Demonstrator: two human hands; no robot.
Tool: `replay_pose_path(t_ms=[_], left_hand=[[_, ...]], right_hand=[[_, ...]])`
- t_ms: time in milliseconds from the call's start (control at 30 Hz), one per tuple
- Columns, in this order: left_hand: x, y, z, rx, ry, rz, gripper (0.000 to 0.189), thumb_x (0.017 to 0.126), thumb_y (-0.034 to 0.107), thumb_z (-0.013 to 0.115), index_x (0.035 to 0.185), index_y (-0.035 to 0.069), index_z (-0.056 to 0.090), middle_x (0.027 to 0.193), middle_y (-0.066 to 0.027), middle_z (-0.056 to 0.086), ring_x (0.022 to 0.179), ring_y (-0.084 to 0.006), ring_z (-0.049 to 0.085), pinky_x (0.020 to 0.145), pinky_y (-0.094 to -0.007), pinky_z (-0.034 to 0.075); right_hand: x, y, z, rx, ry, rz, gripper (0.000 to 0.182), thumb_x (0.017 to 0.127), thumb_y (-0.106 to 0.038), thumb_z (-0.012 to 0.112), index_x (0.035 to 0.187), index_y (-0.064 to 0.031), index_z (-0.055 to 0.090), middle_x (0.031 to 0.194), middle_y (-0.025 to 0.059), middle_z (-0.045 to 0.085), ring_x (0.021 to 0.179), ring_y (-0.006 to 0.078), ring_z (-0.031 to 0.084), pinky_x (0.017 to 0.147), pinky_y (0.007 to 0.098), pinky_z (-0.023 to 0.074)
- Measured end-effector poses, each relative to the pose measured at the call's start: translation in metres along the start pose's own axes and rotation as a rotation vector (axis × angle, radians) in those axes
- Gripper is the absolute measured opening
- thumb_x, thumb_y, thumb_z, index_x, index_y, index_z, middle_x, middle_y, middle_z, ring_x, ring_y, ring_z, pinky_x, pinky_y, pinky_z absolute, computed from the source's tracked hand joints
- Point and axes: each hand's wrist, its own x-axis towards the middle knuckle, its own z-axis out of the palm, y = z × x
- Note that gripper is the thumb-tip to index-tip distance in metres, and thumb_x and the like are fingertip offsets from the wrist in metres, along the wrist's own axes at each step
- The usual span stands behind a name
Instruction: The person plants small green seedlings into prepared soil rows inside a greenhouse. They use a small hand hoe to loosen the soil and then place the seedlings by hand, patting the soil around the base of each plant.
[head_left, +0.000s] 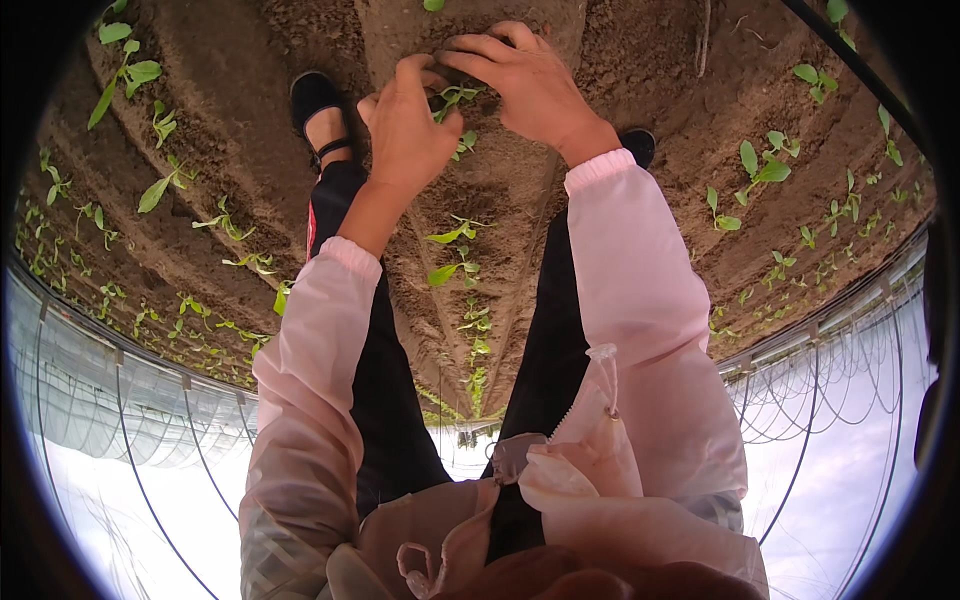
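Note:
My left hand (411, 135) is low over the soil with its fingers curled, its thumb beside a small green seedling (456, 95). The fingertips partly hide the seedling's base, so I cannot tell whether they pinch it. From the other side, my right hand (525, 86) reaches over, fingers spread and pointing left to the soil just beyond the seedling. Nothing shows between those fingers. Another seedling (465, 144) grows just nearer to me, below the left thumb.
The planted row (474, 322) runs back between my legs. More seedlings (765, 169) stand in rows on both sides. My shoe (315, 101) rests on soil at left; another shoe (639, 144) shows at right. A dark hose or cable (862, 71) crosses the upper right. Greenhouse hoops (810, 427) appear upside down.

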Motion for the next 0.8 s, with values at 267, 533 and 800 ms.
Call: replay_pose_path(t_ms=[267,533,800], left_hand=[[-0.002,0.003,-0.006,-0.013,-0.028,0.025,0.064,0.086,0.007,0.077,0.141,0.002,0.045,0.123,-0.0158,0.062,0.115,-0.0321,0.062,0.098,-0.0447,0.05],[-0.006,-0.005,-0.006,0.096,-0.037,0.179,0.063,0.088,0.015,0.081,0.141,0.003,0.049,0.13,-0.0157,0.052,0.12,-0.0304,0.058,0.098,-0.0427,0.051],[0.011,-0.013,0.007,-0.395,0.121,-0.191,0.039,0.096,0.024,0.076,0.126,0.0,0.066,0.103,-0.0115,0.073,0.094,-0.0189,0.068,0.082,-0.0326,0.055]], right_hand=[[-0.017,0.012,-0.006,0.035,0.101,0.08,0.062,0.078,0.005,0.075,0.133,-0.0201,0.064,0.138,-0.0006,0.057,0.129,0.0283,0.052,0.104,0.0425,0.051],[-0.043,-0.016,0.026,0.176,0.282,0.366,0.052,0.085,-0.001,0.075,0.133,-0.0186,0.062,0.119,0.013,0.057,0.094,0.0366,0.066,0.079,0.0448,0.0566],[-0.04,-0.016,0.035,0.253,0.391,0.351,0.049,0.089,0.0,0.071,0.133,-0.0184,0.062,0.117,0.0135,0.058,0.096,0.037,0.066,0.08,0.043,0.0562]])
